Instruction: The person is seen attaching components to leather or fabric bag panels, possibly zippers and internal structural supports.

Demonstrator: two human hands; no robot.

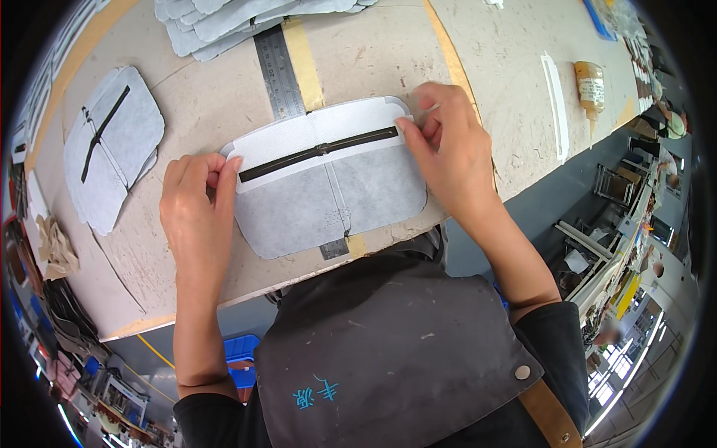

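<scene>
A light grey rounded bag panel (291,216) lies on the table in front of me. Across its upper half runs a white backing strip (299,133), with a long black slot (358,140) through it and a small dark knot at the middle. My left hand (196,198) pinches the strip's left end, thumb on top near the slot. At the opposite end my right hand (455,153) is closed on the strip's upper right corner between thumb and fingers. A thin cord hangs from the knot down the panel's lower half. The fingertips' undersides are hidden.
A steel ruler (276,75) and a yellow tape strip (302,63) run under the panel. Several similar panels are stacked (216,28) at the far edge; more lie at left (138,142). At right are white strips (555,104) and a glue bottle (590,84). Crumpled paper (56,246) sits far left.
</scene>
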